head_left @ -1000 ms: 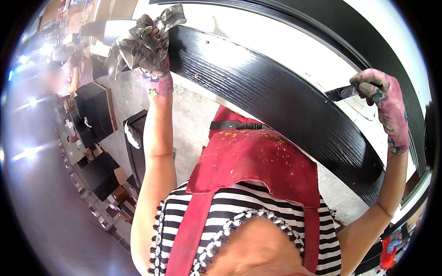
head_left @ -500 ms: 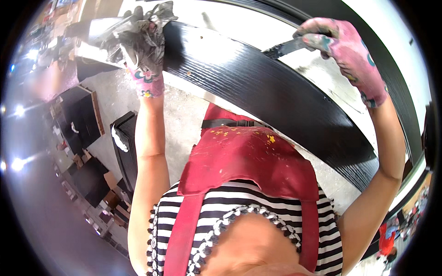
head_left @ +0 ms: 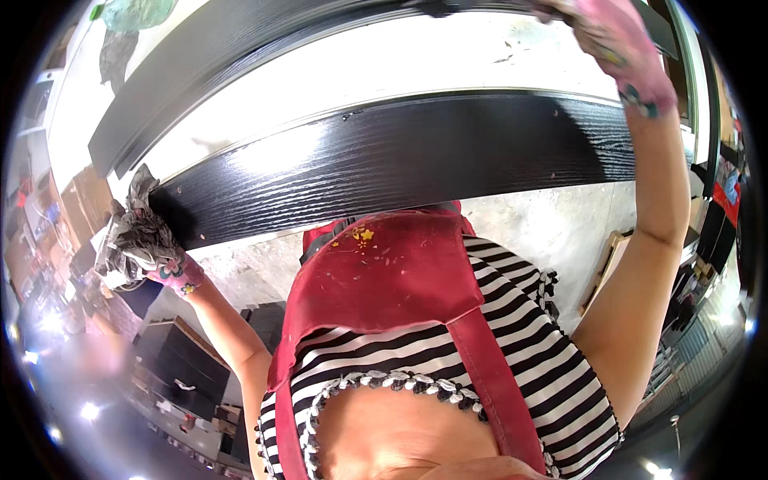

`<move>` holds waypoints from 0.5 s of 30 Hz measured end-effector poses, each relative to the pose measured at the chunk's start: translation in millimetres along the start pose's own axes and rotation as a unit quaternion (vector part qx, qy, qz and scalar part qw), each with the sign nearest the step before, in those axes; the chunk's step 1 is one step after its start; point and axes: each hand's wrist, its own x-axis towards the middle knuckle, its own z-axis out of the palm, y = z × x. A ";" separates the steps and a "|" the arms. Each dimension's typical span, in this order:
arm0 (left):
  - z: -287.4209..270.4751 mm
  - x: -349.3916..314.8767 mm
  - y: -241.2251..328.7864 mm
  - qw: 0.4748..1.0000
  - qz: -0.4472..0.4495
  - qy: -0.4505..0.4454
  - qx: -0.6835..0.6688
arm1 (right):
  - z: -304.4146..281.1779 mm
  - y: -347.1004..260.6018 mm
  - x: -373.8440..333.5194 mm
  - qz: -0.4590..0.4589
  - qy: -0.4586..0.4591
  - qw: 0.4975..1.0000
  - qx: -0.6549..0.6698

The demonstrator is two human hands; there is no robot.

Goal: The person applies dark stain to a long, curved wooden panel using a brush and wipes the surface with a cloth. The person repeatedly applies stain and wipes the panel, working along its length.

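Observation:
A long black wood-grained board (head_left: pixel 384 160) with a glossy surface lies across in front of me. At its left end is my left hand (head_left: pixel 172 270), in a pink flowered glove and closed around a crumpled grey rag (head_left: pixel 144 232) that hides most of its fingers. The rag meets the board's end. My right hand (head_left: pixel 612 40), in a matching glove smudged dark, is raised at the upper right and blurred. Its fingers close on a paintbrush, whose black tip (head_left: pixel 436 7) shows at the top edge, over the far black board (head_left: pixel 240 48); the brush's handle is barely visible.
A white surface (head_left: pixel 352 68) lies between and behind the boards, with a pale green plastic bag (head_left: pixel 136 12) at the far left. Black panels (head_left: pixel 180 364) stand on the concrete floor (head_left: pixel 528 224) at lower left. A wooden frame (head_left: pixel 604 268) leans at right.
My view has turned, so the near board runs more level. My left hand with the rag appears lower and farther left. The right hand has moved up and away with the brush.

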 end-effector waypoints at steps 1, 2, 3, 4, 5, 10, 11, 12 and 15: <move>4.5 -3.9 5.8 0.999 0.016 -0.026 -0.028 | -7.2 8.4 -19.2 0.037 0.066 0.996 0.038; 8.9 -3.9 7.7 0.993 0.028 -0.029 0.115 | -16.6 18.7 -39.9 0.068 0.103 0.992 0.035; 10.3 -4.6 12.4 0.967 0.059 -0.042 0.243 | -26.3 29.0 -61.3 0.099 0.139 0.985 0.034; 11.6 -2.9 12.6 0.995 0.026 -0.044 0.086 | -33.7 45.2 -62.0 0.065 0.101 0.991 0.055; 10.4 -0.1 14.1 0.999 -0.003 -0.030 0.024 | -38.0 60.2 -65.1 0.029 0.064 0.995 0.074; -2.0 5.8 8.7 0.996 0.029 -0.058 0.068 | -39.1 85.8 -94.5 0.059 0.068 0.993 0.078; -5.1 6.6 5.6 0.949 -0.057 -0.101 -0.293 | -37.5 81.9 -96.6 0.080 0.073 0.991 0.075; -8.5 7.4 2.6 0.760 -0.135 -0.130 -0.623 | -37.3 75.6 -98.1 0.100 0.077 0.989 0.072; -21.5 16.9 -9.9 0.436 -0.225 -0.119 -0.863 | -35.6 59.6 -85.8 0.113 0.025 0.992 0.046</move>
